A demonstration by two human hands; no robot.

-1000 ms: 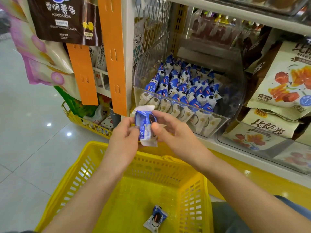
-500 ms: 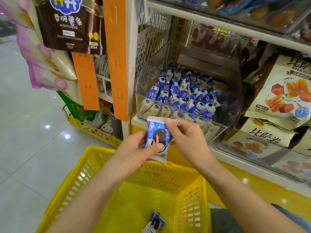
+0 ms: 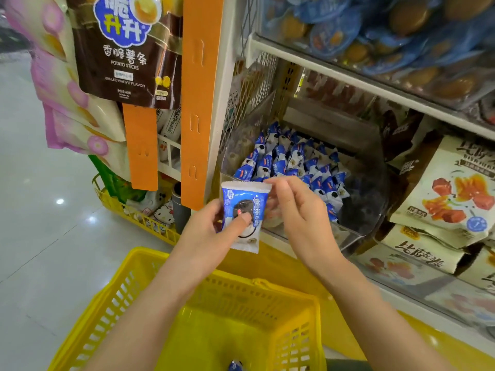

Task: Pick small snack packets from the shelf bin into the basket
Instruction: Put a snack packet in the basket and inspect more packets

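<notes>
Head view: a small blue-and-white snack packet (image 3: 245, 210) is being held upright in the air by the left hand (image 3: 206, 236), just in front of the clear shelf bin (image 3: 356, 231) and above the far rim of the yellow basket (image 3: 267, 290). The left thumb is being pressed against the packet's printed front while the other left fingers are being curled behind it, so the packet is being pinched between them. The packet's upper right corner is being touched by the fingertips of the right hand (image 3: 300, 218), whose fingers are being held loosely curled; whether that corner is being pinched cannot be told.

Many more packets of the same kind (image 3: 294, 162) are being stored in the bin, piled toward its left and back. At the bottom edge of the view, one further packet (image 3: 235, 366) is being shown only in part, lying inside the basket. A brown potato-stick bag (image 3: 126, 49) is being displayed beside a hanging orange strip (image 3: 201, 103) left of the shelf post, and cream pouches (image 3: 455, 188) are being stacked to the right of the bin. Goods are being kept in a second yellow basket (image 3: 139, 218) on the floor below the strip.
</notes>
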